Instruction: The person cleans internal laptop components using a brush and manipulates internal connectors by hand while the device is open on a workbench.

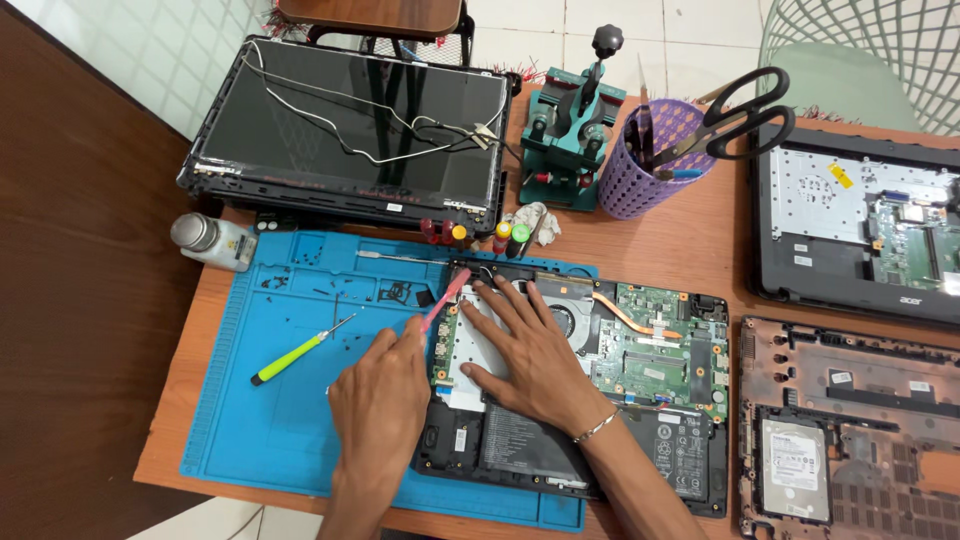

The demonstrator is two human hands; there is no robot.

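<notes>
Pink tool (446, 298): a thin pink stick, held at its lower end; its long axis runs up and to the right, the tip at the top left corner of the open laptop.
Left hand (380, 395): closed around the pink tool, fingers curled tight; it sits over the blue mat just left of the laptop and is the hand nearer that corner.
Right hand (530, 350): open and flat, fingers spread wide, pressing on the pale metal plate (478, 345) inside the laptop, just right of the tool.
Open laptop (640, 400): bottom cover off, green board, fan and black battery showing; it lies across the mat's right edge.
Blue mat (290, 420): holds loose small screws and a green screwdriver (300, 350), which lies well left of the hands, untouched.
Farther out: a detached screen (350, 125) beyond the mat, a purple cup (640, 175) with scissors, more laptop parts at right.
</notes>
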